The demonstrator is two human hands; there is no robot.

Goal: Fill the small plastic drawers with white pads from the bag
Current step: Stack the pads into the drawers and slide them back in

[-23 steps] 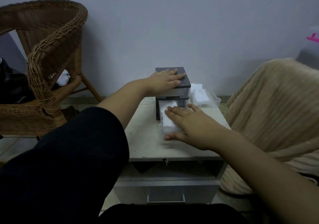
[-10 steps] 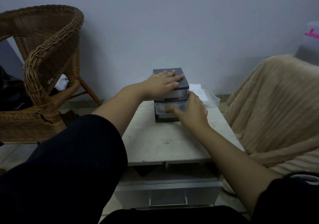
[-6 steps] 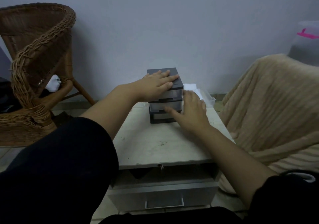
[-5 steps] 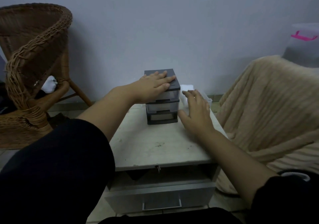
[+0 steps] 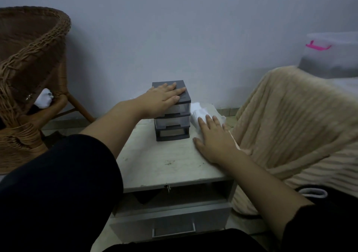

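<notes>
Though dim, bag perhaps under right hand

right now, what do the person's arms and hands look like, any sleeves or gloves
The left hand and right hand are bare: no gloves, and no rings or watch show. Each arm has a loose black sleeve, the left sleeve and the right sleeve, ending near the elbow, with the forearms uncovered.

Pale-topped bedside cabinet and its load
We see a dark three-drawer plastic unit upright toward the back of its scuffed top, a clear bag of white pads just right of it, and the right hand spread flat by that edge.
</notes>
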